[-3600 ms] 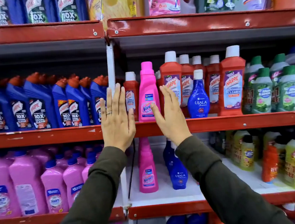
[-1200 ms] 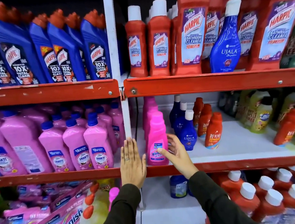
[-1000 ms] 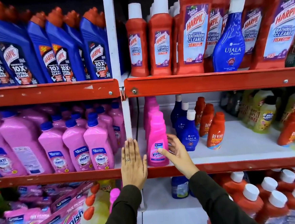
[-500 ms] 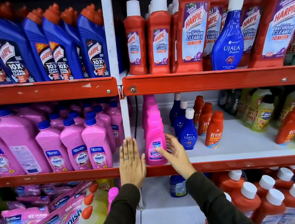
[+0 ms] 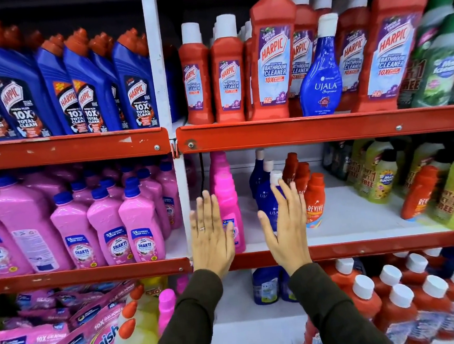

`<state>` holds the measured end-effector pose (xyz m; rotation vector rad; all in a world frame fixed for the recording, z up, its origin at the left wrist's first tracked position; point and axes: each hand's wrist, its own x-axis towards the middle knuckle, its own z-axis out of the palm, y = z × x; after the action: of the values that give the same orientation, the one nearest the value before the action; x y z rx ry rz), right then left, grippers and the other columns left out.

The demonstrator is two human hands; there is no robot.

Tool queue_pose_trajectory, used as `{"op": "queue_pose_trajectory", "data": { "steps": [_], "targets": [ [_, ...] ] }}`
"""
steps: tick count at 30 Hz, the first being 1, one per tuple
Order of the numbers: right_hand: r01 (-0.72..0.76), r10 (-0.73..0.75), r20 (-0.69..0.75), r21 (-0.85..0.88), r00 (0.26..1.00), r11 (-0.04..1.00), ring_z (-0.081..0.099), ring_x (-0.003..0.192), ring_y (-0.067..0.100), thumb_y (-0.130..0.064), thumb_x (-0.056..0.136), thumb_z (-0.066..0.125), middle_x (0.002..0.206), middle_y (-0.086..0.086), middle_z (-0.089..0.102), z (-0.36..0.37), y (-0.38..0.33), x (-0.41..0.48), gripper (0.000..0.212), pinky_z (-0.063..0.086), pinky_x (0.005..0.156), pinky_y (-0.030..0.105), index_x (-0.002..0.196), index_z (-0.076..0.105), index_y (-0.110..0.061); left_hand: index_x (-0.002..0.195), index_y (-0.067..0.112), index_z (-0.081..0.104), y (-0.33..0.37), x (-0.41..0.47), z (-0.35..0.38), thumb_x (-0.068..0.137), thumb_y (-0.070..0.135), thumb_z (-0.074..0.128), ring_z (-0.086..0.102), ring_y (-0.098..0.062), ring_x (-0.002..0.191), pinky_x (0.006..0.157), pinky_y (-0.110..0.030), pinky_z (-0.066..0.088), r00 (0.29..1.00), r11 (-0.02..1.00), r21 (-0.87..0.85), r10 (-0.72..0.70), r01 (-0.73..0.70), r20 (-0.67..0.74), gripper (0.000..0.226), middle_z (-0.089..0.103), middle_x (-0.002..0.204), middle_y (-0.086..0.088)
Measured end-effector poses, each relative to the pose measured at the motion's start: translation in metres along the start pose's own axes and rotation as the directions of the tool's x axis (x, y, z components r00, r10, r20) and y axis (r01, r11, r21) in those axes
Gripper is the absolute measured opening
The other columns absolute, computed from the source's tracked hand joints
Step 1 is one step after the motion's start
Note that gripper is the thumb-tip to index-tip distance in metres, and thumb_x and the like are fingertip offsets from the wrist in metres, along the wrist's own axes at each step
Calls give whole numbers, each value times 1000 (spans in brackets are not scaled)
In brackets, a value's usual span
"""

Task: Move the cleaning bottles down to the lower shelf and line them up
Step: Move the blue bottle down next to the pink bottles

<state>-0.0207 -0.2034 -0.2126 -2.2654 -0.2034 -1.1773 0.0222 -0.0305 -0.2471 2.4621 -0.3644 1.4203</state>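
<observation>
Both hands are spread flat and empty in front of the lower shelf (image 5: 362, 248): the left hand (image 5: 212, 235) overlaps the left side of the front pink bottle (image 5: 230, 212), though whether it touches cannot be told, and the right hand (image 5: 287, 226) is raised in front of the blue Ujala bottles (image 5: 264, 196), holding nothing. The pink bottle stands at the shelf's front edge near its left corner, beside the white upright post (image 5: 180, 202), with more pink bottles in file behind it toward the back. Its long axis is vertical, cap up, and its label faces outward to the aisle. The likeliest trouble, I judge, is a knock: the bottle is tall and narrow and sits right at the lip, so a sideways nudge from either palm could tip it off the front or into the blue row. The red Revive bottles (image 5: 314, 203) just right of the right hand could topple the same way. One blue Ujala bottle (image 5: 320, 83) is still on the upper shelf (image 5: 325, 128) among the red Harpic bottles (image 5: 274, 59); reaching for it could brush those neighbours.
</observation>
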Motion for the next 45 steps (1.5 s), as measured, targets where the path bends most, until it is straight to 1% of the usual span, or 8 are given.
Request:
{"op": "queue_pose_trajectory", "data": {
  "steps": [11, 15, 21, 26, 29, 37, 40, 45],
  "targets": [
    [90, -107, -258, -74, 960, 993, 12, 157, 23, -31, 100, 54, 167, 5, 22, -85, -13, 85, 61, 14, 127, 48, 155, 33, -10, 163, 9, -5, 68, 122, -46, 106, 31, 32, -13, -20, 160, 129, -38, -11, 982, 996, -7, 92, -94, -164, 72, -14, 171, -6],
    [132, -88, -338, 112, 937, 985, 23, 154, 20, -29, 101, 54, 163, 7, 31, -116, -16, 128, 59, 22, 126, 43, 153, 35, -7, 164, 7, 3, 74, 164, -61, 108, 33, 30, -1, -24, 160, 130, -40, -8, 973, 996, 8, 84, -84, -213, 67, 1, 172, -9],
    [7, 41, -176, 267, 983, 964, 26, 148, 11, -21, 103, 51, 162, 7, 31, -148, -10, 191, 59, 17, 120, 20, 156, 28, -8, 165, 7, 4, 72, 189, -59, 110, 36, 21, -1, -24, 161, 131, -42, -3, 978, 996, 61, 81, -71, -194, 64, 5, 174, -13],
    [-136, 135, 21, 270, 991, 953, 40, 145, 21, -13, 102, 49, 158, 10, 40, -156, 1, 219, 58, 29, 118, 22, 156, 29, -10, 164, 5, 10, 71, 187, -57, 110, 37, 16, 4, -28, 161, 132, -45, 3, 977, 995, 56, 94, -84, -192, 63, 8, 174, -12],
    [-204, 178, 115, 292, 977, 934, 52, 125, 15, -11, 102, 48, 148, 6, 50, -161, 2, 226, 54, 42, 87, 1, 154, 33, -12, 164, 6, 10, 72, 187, -57, 110, 38, 12, 3, -27, 161, 132, -43, 1, 977, 994, 77, 92, -79, -194, 63, 7, 174, -11],
    [-259, 222, 134, 504, 966, 824, 59, 101, 5, -7, 98, 58, 125, -2, 56, -165, 3, 229, 50, 54, 75, 23, 144, 42, -18, 165, 7, 11, 72, 187, -58, 110, 37, 15, 1, -25, 161, 130, -38, -8, 975, 994, 88, 87, -71, -205, 62, 7, 174, -10],
    [-231, 212, 102, 595, 972, 770, 58, 114, 18, -6, 97, 59, 138, 13, 55, -166, 5, 230, 49, 53, 79, 21, 143, 44, -17, 165, 8, 10, 72, 188, -57, 110, 36, 16, 1, -26, 161, 130, -39, -9, 976, 993, 94, 84, -66, -201, 62, 6, 174, -9],
    [-166, 176, 53, 668, 983, 725, 58, 114, 17, -9, 99, 57, 136, 11, 55, -174, -4, 228, 50, 55, 70, 13, 147, 42, -14, 165, 8, 8, 72, 188, -56, 110, 38, 10, 2, -26, 161, 131, -40, -6, 978, 993, 91, 86, -69, -191, 63, 5, 174, -9]
  ]
}}
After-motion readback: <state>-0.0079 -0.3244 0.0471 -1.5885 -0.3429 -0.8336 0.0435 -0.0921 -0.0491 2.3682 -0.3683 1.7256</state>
